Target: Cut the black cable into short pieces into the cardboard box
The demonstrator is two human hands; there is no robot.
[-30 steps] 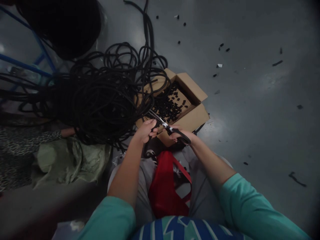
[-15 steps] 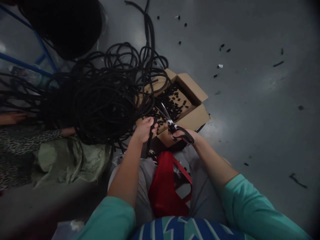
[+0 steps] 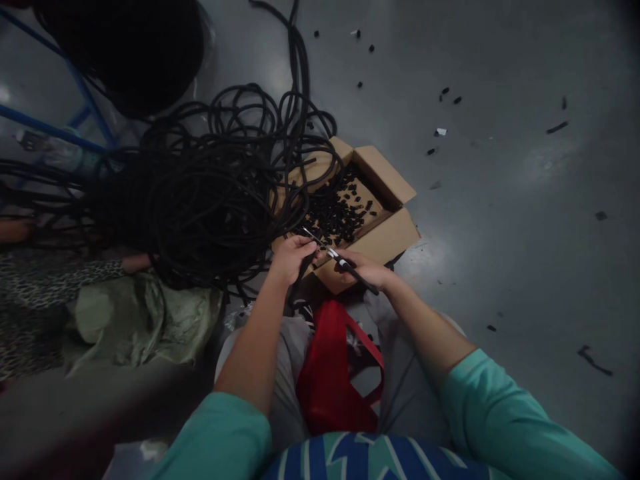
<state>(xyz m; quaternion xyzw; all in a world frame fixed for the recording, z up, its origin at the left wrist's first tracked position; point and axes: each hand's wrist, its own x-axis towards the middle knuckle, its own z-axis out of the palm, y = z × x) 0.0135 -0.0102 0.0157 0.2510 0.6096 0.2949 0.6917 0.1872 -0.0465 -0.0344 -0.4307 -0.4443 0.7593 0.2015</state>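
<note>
My left hand [image 3: 294, 257] is closed around a length of black tubing [image 3: 303, 268], just over the near left edge of a cardboard box [image 3: 385, 235]. Scissors [image 3: 353, 270] with dark handles are gripped in my right hand [image 3: 367, 268]. Their blades reach left to the fingertips of my left hand, seen nearly edge-on; whether they touch the tubing I cannot tell. Many short black cut pieces [image 3: 336, 217] lie inside the box. To its left spreads a big tangle of black tubing [image 3: 210, 193], some strands hanging over the box.
Small black scraps [image 3: 457, 101] are scattered over the grey floor [image 3: 525, 233]. A red bag [image 3: 327, 380] lies between my legs. At the left, another person's hand [image 3: 137, 263] and patterned sleeve are beside an olive cloth [image 3: 145, 320]. A blue metal frame [image 3: 83, 90] and a large black roll [image 3: 130, 53] stand beyond.
The scissors have turned edge-on and swung left, their blades now at my left hand. Both hands have come slightly closer together. The other person's far hand has shifted left.
</note>
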